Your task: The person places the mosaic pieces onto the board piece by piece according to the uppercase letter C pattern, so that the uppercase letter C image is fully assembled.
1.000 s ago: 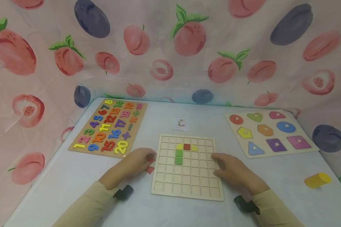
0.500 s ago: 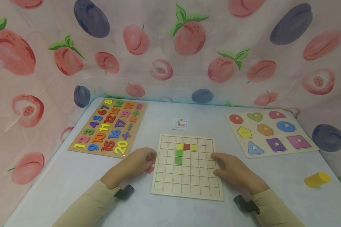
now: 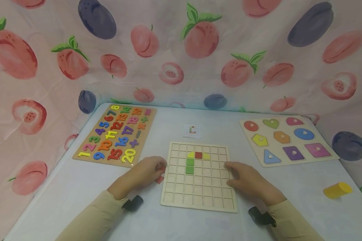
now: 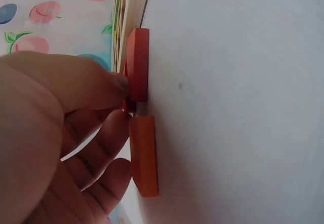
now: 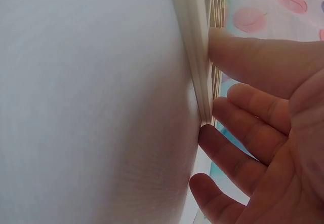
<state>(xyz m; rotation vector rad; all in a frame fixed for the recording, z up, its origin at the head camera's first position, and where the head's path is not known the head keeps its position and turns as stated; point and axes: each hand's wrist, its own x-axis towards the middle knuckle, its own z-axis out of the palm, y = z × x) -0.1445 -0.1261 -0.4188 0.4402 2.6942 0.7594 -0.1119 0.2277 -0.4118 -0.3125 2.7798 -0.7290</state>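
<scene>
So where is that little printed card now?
In the head view, the printed card lies on the table just beyond the grid board, between the number board on the left and the shape board on the right.

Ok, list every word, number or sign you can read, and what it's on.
On the number board:
"1 2 3 4 5 6 7 8"
"9 10 11 12 13 14"
"15 16 17 18 19"
"20 + − x ="
Green sign between "x" and "=": too blurred to tell.
Small card: any lettering too small to read.
No words or brands readable.
</scene>
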